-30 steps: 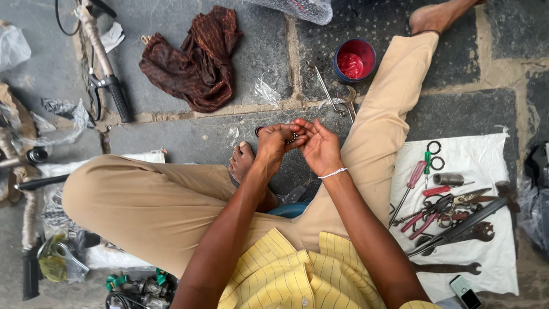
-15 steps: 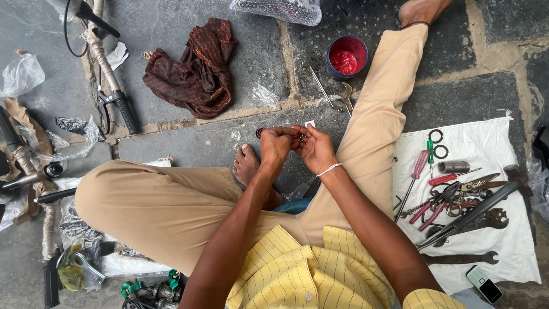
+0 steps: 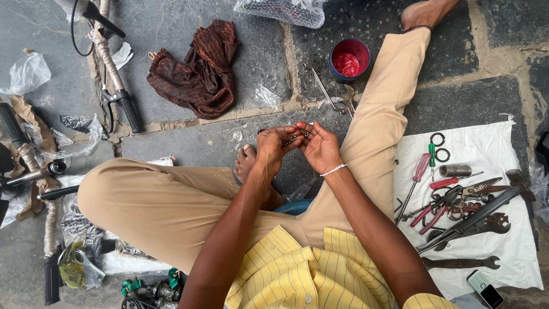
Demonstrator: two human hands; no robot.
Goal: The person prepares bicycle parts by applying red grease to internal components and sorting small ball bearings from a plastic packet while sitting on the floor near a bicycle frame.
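— The left hand (image 3: 270,150) curls, fingertips pinching one end of a short dark metal chain piece (image 3: 294,138); the right hand (image 3: 320,147), touching it, cups open beneath the other end.

— Risk?

— As I judge it, a loosened pinch drops small links onto the grey stone floor (image 3: 189,140) below, or they roll right toward the white cloth (image 3: 492,149) of tools.

Location: an open-air repair workshop set up on a stone-slab floor (image 3: 246,143). Indicators: hand tools (image 3: 457,206) laid out on a white cloth (image 3: 503,154), wrenches (image 3: 460,262), a red grease tub (image 3: 349,58), a bicycle handlebar (image 3: 111,74) with grip, and a soiled brown rag (image 3: 197,71).
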